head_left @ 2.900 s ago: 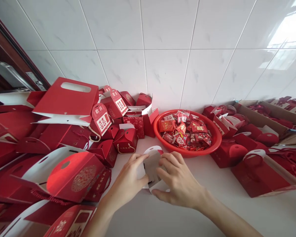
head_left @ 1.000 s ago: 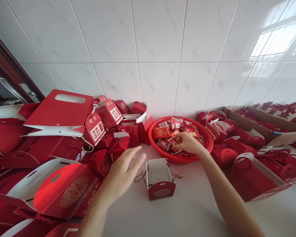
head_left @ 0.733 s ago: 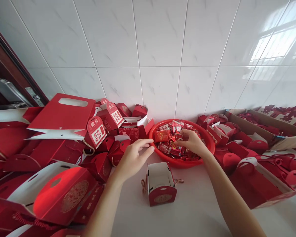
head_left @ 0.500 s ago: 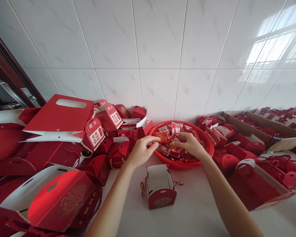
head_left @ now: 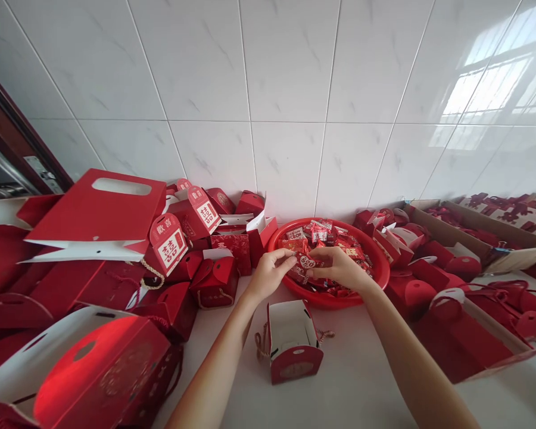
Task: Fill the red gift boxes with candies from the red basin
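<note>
A red wrapped candy (head_left: 307, 262) with pale "520" lettering is held over the near part of a red plastic basket (head_left: 382, 280). My left hand (head_left: 269, 275) pinches its left end between thumb and fingers. On the other side, my right hand (head_left: 345, 271) is closed on its right end. Beneath them the basket is full of wrapped candies (head_left: 319, 232), mostly red. In front of the basket an open red gift box (head_left: 295, 364) stands upright, its white inside showing and rope handles spread at both sides. Its floor is partly hidden.
Red gift boxes (head_left: 170, 244) with double-happiness labels are piled on the left. A large open box (head_left: 102, 363) lies near me. More red boxes (head_left: 429, 292) and cardboard trays (head_left: 513, 259) fill the right. A tiled wall (head_left: 286, 161) rises behind.
Both hands have come closer together over the basket. The candy with "520" is now lifted between them, where before the right fingers were among the candies. The view has shifted slightly.
</note>
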